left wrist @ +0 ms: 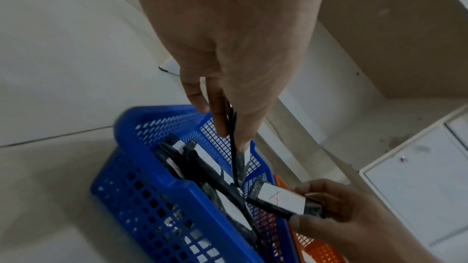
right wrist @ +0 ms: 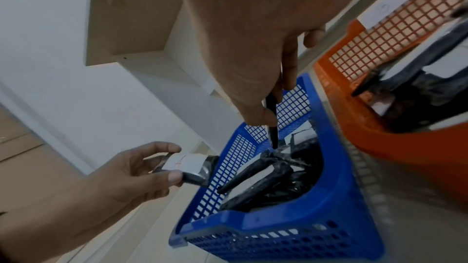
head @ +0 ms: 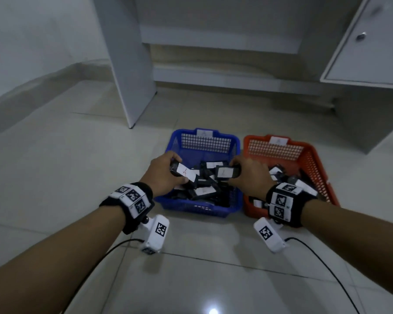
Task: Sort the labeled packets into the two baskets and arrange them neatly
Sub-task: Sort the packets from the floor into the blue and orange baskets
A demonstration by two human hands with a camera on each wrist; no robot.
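Black plastic-wrapped packets with white paper labels lie jumbled in the blue mesh plastic basket; more sit in the orange mesh plastic basket beside it. The left hand pinches one "A" packet, the right hand another, both above the blue basket. Packets appear light, soft and slippery-skinned; grip across the edges, not the label.

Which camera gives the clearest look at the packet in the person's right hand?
The left wrist view: the right-hand packet faces it, its red A legible. The head view shows its label smaller, the letter faint. The right wrist view sees only its dark edge.
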